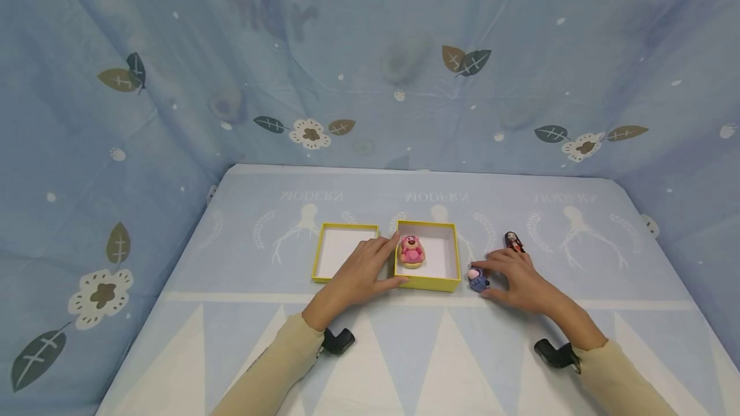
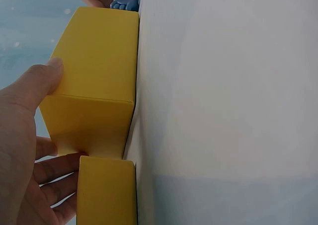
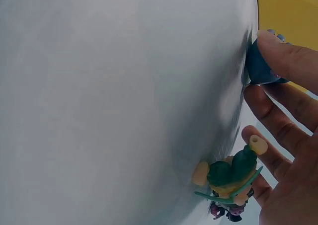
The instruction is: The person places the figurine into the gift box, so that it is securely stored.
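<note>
My left hand point(image 1: 361, 268) grips the left side of an open yellow box point(image 1: 429, 284), its thumb on the front wall, as the left wrist view shows. Inside the box, against its left side, is a pink bear figurine point(image 1: 412, 252). Just right of the box, my right hand point(image 1: 517, 280) pinches a small blue figurine point(image 1: 478, 279) between thumb and fingers. In the right wrist view the blue figurine point(image 3: 263, 63) is low at the table surface, partly covered by the thumb. A dark-haired figurine point(image 1: 513, 242) lies beyond the right hand's knuckles.
The shallow yellow lid point(image 1: 345, 252), white inside, lies left of the box beneath the left forearm's reach. In the right wrist view, a figurine with green parts point(image 3: 231, 173) is below the fingers. A patterned cloth covers the table point(image 1: 405, 339), and blue curtains point(image 1: 370, 63) surround it.
</note>
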`<state>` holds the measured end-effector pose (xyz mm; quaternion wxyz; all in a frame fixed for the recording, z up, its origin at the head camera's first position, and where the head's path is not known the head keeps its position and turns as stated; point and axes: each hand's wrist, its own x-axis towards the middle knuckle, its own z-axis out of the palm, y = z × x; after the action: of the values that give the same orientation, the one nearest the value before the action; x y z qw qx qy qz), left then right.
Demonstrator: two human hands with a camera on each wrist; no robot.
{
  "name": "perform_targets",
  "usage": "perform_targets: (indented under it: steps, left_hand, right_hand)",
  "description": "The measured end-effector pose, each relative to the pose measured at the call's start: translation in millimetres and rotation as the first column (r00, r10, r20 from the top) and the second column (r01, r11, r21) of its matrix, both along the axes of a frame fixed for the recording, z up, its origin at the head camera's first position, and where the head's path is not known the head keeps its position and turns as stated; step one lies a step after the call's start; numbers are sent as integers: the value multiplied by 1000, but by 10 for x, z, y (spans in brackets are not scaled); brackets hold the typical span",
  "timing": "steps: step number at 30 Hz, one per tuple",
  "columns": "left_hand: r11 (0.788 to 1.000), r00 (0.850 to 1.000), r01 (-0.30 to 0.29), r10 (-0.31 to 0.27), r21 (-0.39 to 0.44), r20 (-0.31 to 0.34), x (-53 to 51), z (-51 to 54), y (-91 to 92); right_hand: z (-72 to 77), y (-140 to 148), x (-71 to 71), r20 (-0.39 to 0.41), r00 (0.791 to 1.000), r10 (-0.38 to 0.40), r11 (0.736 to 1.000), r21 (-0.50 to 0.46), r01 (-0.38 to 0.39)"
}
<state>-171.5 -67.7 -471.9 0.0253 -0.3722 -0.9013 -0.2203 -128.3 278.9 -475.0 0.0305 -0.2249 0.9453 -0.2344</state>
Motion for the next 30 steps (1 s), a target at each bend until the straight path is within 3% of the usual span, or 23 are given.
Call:
perform_targets:
  steps: [10,30]
  left_hand:
    - [1000,1000,-1,1,-6,-16,-15,-24,-4]
    - [1000,998,11,-11,7,-61,-29,-59,-2]
  right_hand:
    - [-28,-21,-36,-17,1000,26,999,18,-26]
    - [5,-6,-31,-46,998,44,998,-35,-45]
